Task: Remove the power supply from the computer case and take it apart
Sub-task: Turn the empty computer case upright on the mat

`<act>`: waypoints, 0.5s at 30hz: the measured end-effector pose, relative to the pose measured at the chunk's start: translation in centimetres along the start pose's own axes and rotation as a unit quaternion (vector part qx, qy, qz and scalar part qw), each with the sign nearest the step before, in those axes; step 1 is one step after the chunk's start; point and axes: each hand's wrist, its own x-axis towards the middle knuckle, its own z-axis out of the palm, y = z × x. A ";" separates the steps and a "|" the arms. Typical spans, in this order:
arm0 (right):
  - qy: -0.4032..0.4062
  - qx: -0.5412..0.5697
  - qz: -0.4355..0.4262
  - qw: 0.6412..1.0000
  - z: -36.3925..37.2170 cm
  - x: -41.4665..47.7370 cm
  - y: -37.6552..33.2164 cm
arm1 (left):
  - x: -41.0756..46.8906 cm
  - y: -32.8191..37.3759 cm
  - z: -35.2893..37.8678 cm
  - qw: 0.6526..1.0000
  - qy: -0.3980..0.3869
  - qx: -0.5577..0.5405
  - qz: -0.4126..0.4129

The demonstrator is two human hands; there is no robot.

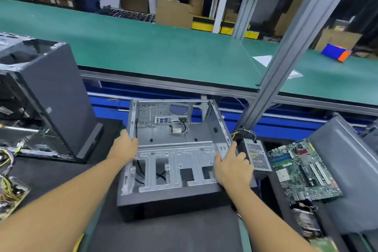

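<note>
Power supply [257, 156] (PSU): already out of the computer case [218, 125]. It lies on the dark worktop [184, 231] right of frame ctr, just beside the case's right wall, perforated face up, with its wire bundle [244, 133] sticking out of the far end. Housing looks closed, so judged: removal done, strip-down not begun.

Case: lower ctr, open side up. Interior bare except a short cable [180, 128] near the rear panel. Judged it is held so it can be shifted off the work spot to make room for the PSU.

Left hand [124, 147]: fingers curled over the case's left wall, gripping it. Right hand [232, 166]: fingers closed over the right wall near the front, gripping it. Knuckles v. close to the PSU; contact w/ it cannot be told. One hand per side wall gives a balanced hold on a wide, hollow shell.

Other items:
- Motherboard [302, 168], lower right, beside the PSU, component side up.
- Second tower [53, 96], left of frame, standing.
- Loose board w/ yellow wires [8, 190], far lower left.
- Green worktop [163, 47], across the upper half.

Risk: swinging the case rightward may knock the PSU or snag its wires.
</note>
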 end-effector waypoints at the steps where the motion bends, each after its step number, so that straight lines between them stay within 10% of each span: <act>1: 0.002 -0.001 0.001 1.000 0.1 -0.4 -0.2 | 0.8 0.0 -0.3 1.000 -0.014 0.006 0.008; 9: -0.036 0.018 0.009 0.999 1.1 -0.8 -1.1 | 4.4 -0.1 -1.5 0.998 -0.026 0.038 0.046; 15: -0.152 0.243 0.045 0.957 0.3 6.1 0.8 | 4.4 0.1 -1.8 0.999 -0.012 0.024 0.044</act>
